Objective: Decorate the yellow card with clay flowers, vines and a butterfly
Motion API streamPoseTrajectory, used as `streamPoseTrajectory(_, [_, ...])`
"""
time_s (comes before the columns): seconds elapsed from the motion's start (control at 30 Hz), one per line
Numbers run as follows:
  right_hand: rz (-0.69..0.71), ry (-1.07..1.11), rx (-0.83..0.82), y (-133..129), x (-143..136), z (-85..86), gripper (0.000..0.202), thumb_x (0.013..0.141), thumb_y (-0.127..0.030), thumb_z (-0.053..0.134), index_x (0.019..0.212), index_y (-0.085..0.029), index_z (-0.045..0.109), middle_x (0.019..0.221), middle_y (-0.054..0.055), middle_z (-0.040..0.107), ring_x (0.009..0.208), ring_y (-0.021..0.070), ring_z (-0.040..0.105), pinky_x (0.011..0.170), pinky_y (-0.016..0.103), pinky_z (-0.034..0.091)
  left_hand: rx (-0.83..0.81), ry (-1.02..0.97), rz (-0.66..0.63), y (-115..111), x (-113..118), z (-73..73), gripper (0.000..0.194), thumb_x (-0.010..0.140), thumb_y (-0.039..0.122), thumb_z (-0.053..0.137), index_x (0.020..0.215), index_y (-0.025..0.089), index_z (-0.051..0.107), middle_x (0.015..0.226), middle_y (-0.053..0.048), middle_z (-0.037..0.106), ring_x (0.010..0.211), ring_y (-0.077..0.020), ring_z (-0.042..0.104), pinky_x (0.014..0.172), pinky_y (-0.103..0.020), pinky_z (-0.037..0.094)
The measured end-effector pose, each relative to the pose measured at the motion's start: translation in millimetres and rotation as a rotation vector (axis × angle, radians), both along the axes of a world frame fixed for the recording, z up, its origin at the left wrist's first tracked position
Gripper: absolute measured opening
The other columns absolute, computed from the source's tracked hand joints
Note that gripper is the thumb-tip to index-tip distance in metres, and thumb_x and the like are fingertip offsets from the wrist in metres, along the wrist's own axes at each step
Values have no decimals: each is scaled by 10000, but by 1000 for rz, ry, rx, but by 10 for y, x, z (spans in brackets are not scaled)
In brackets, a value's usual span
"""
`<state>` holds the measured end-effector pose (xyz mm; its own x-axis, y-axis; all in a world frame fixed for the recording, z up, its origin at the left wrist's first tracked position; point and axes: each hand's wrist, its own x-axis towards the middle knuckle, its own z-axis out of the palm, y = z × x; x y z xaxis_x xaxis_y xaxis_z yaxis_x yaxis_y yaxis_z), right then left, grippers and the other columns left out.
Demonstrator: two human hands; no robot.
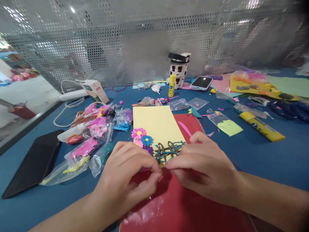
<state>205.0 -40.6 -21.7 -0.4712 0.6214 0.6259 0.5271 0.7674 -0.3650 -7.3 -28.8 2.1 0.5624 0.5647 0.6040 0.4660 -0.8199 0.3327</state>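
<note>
In the head view, a pale yellow card [156, 119] lies on a red folder [164, 199]. Clay flowers in pink, blue and purple [146, 140] cover its lower left. Beside them is a brown clay fence [165, 150] with teal vines. My left hand [131, 174] is closed at the card's lower edge, thumb and forefinger together; whatever is between them is hidden. My right hand [205, 164] is closed at the fence's lower right, fingertips near the card's edge. From its curled fingers a slim pink plastic clay knife [184, 129] points up over the card.
Bags of coloured clay [84, 148] and a black tablet [33, 164] lie left. Behind stand a glue stick [171, 85] and a patterned tumbler [179, 71], near a phone [201, 83]. A yellow tube [262, 126] lies right. A perforated metal panel [145, 42] closes the back.
</note>
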Motion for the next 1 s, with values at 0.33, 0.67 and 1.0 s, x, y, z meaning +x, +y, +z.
streamPoseTrajectory(0.33, [39,8,40,-26,-4,42,88,913,-234,585,858,-252,650,591,-80,627,498,67,482,633,330,281,-70,12,-38,-7,-34,4,87,889,310,629,815,294,671,745,72,741,672,-128,634,683,-320,478])
streamPoseTrajectory(0.67, [7,-117,136,-33,33,34,106,912,-218,565,873,-273,647,620,-68,642,536,77,501,673,362,274,-78,26,-43,-10,-24,-23,68,881,282,639,816,292,658,750,88,734,691,-127,613,676,-322,442])
streamPoseTrajectory(1.0, [89,-34,-97,-3,-16,77,66,874,-191,578,826,-226,607,595,-83,614,516,65,493,659,321,281,-84,18,-47,13,-16,-52,74,872,267,648,800,283,652,739,102,720,710,-121,599,714,-319,386])
